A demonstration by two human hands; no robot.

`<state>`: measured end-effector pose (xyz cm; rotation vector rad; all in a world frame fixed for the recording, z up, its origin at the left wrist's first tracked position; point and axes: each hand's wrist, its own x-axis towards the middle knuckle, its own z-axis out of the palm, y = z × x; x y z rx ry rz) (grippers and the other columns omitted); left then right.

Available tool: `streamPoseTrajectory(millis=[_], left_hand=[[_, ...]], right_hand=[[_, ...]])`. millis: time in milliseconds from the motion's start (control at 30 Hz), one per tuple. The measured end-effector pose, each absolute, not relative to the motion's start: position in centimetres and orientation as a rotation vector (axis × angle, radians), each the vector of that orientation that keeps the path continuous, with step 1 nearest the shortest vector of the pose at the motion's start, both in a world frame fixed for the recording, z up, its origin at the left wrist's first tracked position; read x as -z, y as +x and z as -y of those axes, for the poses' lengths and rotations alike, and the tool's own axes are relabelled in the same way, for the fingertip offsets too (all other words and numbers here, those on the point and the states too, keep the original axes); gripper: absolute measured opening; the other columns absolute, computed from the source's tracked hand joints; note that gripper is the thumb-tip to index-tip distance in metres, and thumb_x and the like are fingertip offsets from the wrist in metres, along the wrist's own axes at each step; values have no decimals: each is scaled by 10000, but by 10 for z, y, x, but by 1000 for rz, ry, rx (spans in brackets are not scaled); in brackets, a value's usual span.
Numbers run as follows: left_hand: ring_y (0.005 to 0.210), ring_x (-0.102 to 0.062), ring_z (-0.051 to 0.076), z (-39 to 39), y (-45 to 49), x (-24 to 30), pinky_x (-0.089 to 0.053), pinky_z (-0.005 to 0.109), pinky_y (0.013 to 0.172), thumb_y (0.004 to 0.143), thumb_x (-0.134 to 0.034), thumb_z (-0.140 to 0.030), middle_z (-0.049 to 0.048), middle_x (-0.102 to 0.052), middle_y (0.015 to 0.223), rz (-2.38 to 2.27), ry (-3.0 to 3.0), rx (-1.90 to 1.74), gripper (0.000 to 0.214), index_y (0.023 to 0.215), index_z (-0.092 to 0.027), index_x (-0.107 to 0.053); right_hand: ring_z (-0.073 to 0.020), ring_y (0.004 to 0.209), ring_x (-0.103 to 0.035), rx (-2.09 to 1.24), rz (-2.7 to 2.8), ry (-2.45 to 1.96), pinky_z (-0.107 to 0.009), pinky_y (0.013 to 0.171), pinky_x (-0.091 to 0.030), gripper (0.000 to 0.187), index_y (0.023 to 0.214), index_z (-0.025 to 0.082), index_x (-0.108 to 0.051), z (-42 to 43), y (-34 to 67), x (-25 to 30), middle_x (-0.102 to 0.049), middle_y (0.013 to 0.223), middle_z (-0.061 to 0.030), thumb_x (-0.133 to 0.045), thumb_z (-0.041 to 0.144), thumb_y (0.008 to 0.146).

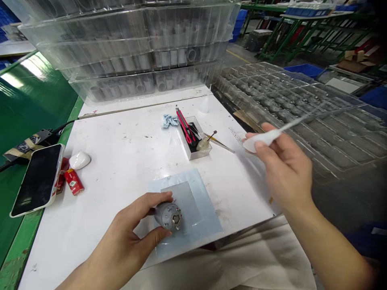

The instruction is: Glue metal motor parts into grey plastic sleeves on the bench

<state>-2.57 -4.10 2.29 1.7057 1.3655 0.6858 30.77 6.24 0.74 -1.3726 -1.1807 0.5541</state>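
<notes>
My left hand (133, 233) is wrapped round a small grey metal cylinder (168, 215), thumb on one side and forefinger on the other. Its end face, with a round hub in the middle and small studs about it, is turned up toward me. Beneath it lie a grey plate (189, 201) and a light blue sheet (208, 217). Off to the right, above the table's edge, my right hand (284, 169) grips a whitish squeeze bottle (266, 139) between thumb and fingers. The bottle's long thin nozzle points up and to the right, away from the cylinder.
An open box (196, 153) holds a red utility knife (185, 127); tweezers (220, 143) lie beside it. Crumpled blue wipe (169, 121) and a white cone-shaped cap (204, 105) are farther back. A phone (38, 179) rests left. Stacked clear trays (142, 52) stand behind; more trays (302, 108) are right.
</notes>
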Motion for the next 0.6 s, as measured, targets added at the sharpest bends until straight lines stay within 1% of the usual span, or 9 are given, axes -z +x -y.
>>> streamPoseTrajectory(millis=[133, 233, 300, 333, 400, 467, 500, 533, 600], left_hand=[[1296, -667, 207, 43, -23, -23, -635, 297, 985, 930, -628, -66, -74, -696, 1348, -1335, 1732, -692, 646, 1378, -528, -578], [1214, -671, 204, 44, -20, -23, -631, 263, 878, 908, -605, -30, -16, -634, 1301, -1306, 1838, -715, 662, 1381, -492, -589], [1114, -676, 199, 45, -17, -23, -610, 275, 844, 863, -653, -20, 6, -606, 1218, -1317, 1880, -728, 619, 1322, -434, -619], [1100, -675, 203, 46, -15, -23, -601, 289, 848, 836, -675, -13, 11, -601, 1196, -1329, 1860, -741, 581, 1268, -398, -624], [1169, -678, 230, 47, -12, -23, -598, 319, 882, 812, -697, -16, 25, -626, 1227, -1345, 1717, -780, 478, 1148, -338, -586], [1194, -702, 241, 47, -9, -25, -616, 332, 882, 867, -696, -68, 47, -678, 1279, -1332, 1478, -799, 366, 1081, -306, -517], [1123, -732, 232, 47, -9, -27, -627, 323, 834, 900, -703, -112, 51, -714, 1250, -1330, 1358, -789, 344, 1091, -306, -494], [1006, -752, 215, 47, -9, -28, -630, 310, 772, 922, -720, -160, 44, -747, 1169, -1344, 1258, -769, 359, 1147, -313, -486], [814, -723, 190, 45, -12, -31, -611, 297, 669, 948, -744, -253, 19, -757, 1007, -1398, 1147, -750, 519, 1371, -340, -455]], right_hand=[[-294, 1219, -757, -615, 1142, -1354, -491, 1098, -613, 497, 1436, 281, -694, -13, 296, -3, -809, 1258, -94, -782, 359, 953], [-294, 1177, -780, -645, 1157, -1395, -468, 1078, -636, 472, 1410, 287, -712, 12, 286, 0, -821, 1232, -73, -786, 359, 950], [-286, 1141, -797, -673, 1150, -1380, -442, 1075, -642, 466, 1394, 292, -723, 23, 281, 2, -834, 1193, -64, -801, 340, 937], [-285, 1136, -800, -681, 1145, -1366, -439, 1085, -637, 461, 1386, 293, -729, 27, 279, 3, -838, 1181, -61, -806, 329, 932], [-291, 1137, -801, -687, 1134, -1339, -459, 1112, -621, 457, 1388, 294, -726, 34, 274, 5, -841, 1170, -57, -800, 307, 937], [-296, 1112, -809, -690, 1142, -1315, -482, 1091, -634, 453, 1395, 297, -718, 39, 270, 7, -845, 1151, -52, -786, 286, 947], [-296, 1083, -818, -687, 1150, -1303, -483, 1057, -653, 448, 1390, 302, -719, 41, 268, 8, -849, 1132, -49, -784, 278, 947], [-295, 1058, -825, -687, 1158, -1295, -477, 1020, -671, 452, 1392, 308, -716, 42, 265, 8, -852, 1110, -46, -785, 274, 947], [-290, 1015, -834, -694, 1160, -1286, -455, 947, -696, 491, 1416, 317, -692, 44, 260, 6, -859, 1059, -42, -796, 279, 938]])
